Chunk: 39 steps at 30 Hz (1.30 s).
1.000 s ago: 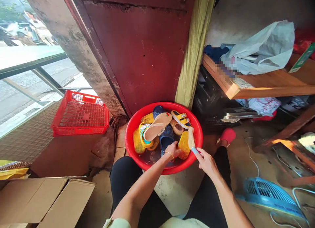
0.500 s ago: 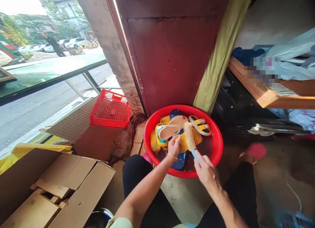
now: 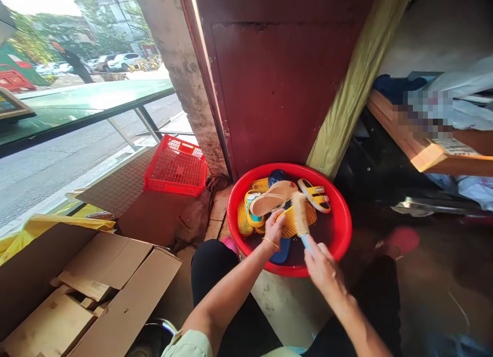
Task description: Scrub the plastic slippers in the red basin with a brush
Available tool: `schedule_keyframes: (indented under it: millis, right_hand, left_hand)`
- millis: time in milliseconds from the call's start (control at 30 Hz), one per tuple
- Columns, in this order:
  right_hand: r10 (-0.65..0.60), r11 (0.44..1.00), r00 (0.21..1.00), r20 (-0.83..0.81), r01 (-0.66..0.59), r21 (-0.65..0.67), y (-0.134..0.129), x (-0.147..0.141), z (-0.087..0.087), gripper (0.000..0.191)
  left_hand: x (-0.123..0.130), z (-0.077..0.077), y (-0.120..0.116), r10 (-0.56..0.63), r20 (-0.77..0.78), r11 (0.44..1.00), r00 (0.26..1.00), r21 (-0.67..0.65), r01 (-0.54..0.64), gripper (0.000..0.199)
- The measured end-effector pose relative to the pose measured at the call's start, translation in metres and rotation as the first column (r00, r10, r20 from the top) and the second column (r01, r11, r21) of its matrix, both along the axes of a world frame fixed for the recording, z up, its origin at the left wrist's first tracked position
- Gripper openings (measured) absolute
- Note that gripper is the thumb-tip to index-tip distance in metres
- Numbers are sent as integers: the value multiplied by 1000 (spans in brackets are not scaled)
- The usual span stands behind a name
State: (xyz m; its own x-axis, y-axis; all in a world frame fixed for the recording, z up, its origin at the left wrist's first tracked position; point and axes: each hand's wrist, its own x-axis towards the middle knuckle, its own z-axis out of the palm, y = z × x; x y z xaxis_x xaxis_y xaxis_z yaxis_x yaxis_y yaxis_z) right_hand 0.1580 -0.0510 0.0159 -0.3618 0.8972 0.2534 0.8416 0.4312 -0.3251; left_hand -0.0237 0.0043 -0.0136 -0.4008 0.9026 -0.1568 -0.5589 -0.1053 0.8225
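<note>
1. Found yellow shoe (image 3: 289,222) inside red basin (image 3: 342,228), above a blue shoe (image 3: 284,250); likely held there to catch drips.
2. Saw it clasped at its left end by left hand (image 3: 274,228), with fingers curled tight, probably for steadiness.
3. Saw brush (image 3: 301,218) gripped by its handle in right hand (image 3: 323,267), with fingers fully wrapped, presumably for leverage. Could not confirm bristle contact.
4. Noted beige sandal (image 3: 265,203) atop other footwear, apparently leaving working room.
5. Noted red crate (image 3: 177,172) outside, leftward.
</note>
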Motion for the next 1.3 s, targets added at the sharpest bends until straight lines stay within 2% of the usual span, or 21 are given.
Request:
schedule_keyframes:
  millis: [67, 133, 200, 267, 300, 333, 400, 467, 533, 600, 667, 700, 767, 867, 933, 967, 1067, 1133, 1200, 1233, 1300]
  right_hand:
    - [85, 996, 996, 14, -85, -35, -25, -13, -2, 51]
    - [62, 997, 998, 29, -60, -51, -25, -20, -1, 51]
    - [-69, 996, 997, 19, 70, -64, 0, -18, 4, 51]
    - [-210, 975, 976, -51, 205, -90, 36, -5, 12, 49]
    - [-228, 970, 968, -108, 216, -112, 52, 3, 15, 48]
    - [-233, 969, 957, -171, 213, -127, 64, 10, 18, 47]
    - [-215, 973, 926, -311, 177, -147, 75, 21, 20, 46]
    - [-199, 975, 875, -441, 130, -182, 69, 22, 18, 48]
    - [-217, 955, 820, -530, 65, -290, 56, 13, 11, 53]
    - [-268, 899, 787, -556, -3, -438, 44, 0, 2, 57]
    - [-302, 852, 778, -552, -40, -522, 38, -13, -6, 56]
    - [-310, 842, 778, -546, -42, -537, 38, -18, -9, 54]
    - [-344, 821, 780, -523, -21, -570, 38, -21, -11, 52]
    - [-441, 732, 769, -463, 10, -681, 38, -12, -5, 62]
    - [-461, 704, 768, -445, 11, -710, 33, -1, 3, 67]
    - [-458, 704, 771, -442, 12, -710, 29, 6, 7, 67]
    - [-453, 708, 772, -446, 8, -706, 13, 22, 20, 68]
    - [-459, 710, 748, -478, -14, -704, 2, 29, 28, 70]
    - [-456, 724, 729, -510, -28, -689, -6, 35, 32, 73]
    - [-444, 741, 733, -515, -22, -671, -10, 37, 33, 74]
    - [-393, 802, 769, -504, 18, -597, -13, 41, 36, 73]
  left_hand:
    - [-6, 4, 1, -29, 79, 1000, 996, -2, 30, 44]
    - [-11, 9, 0, -73, 91, 997, 993, 4, 73, 46]
    - [-13, 17, -4, -100, 1, 994, 995, 30, 100, 49]
    - [-12, 25, -11, -75, -222, 992, 972, 86, 97, 48]
    - [-11, 29, -15, -39, -374, 987, 927, 130, 94, 45]
    - [-11, 33, -19, 5, -531, 977, 847, 182, 108, 42]
    - [-11, 39, -24, 110, -791, 942, 603, 276, 191, 38]
    - [-10, 42, -26, 200, -927, 909, 318, 296, 292, 38]
    - [-9, 41, -24, 221, -972, 918, 74, 233, 322, 40]
    - [-7, 36, -22, 161, -983, 943, -86, 128, 308, 42]
    - [-4, 31, -21, 88, -988, 942, -130, 40, 333, 43]
    - [-3, 28, -22, 64, -992, 932, -109, 20, 363, 44]
    - [-5, 25, -22, 37, -999, 924, -1, 34, 380, 46]
    - [-15, 22, -19, 24, -978, 984, 207, 60, 168, 45]
    - [-24, 19, -15, -29, -935, 999, 353, -20, 29, 49]
    - [-27, 18, -12, -70, -900, 997, 430, -78, -1, 51]
    - [-30, 11, -4, -191, -761, 972, 620, -234, 12, 56]
    - [-24, 7, 0, -238, -616, 950, 751, -309, 48, 59]
    - [-15, 7, 5, -233, -365, 932, 901, -348, 101, 60]
    - [-12, 8, 7, -207, -219, 931, 953, -342, 124, 58]
    - [-10, 12, 10, -137, -8, 948, 991, -291, 129, 51]
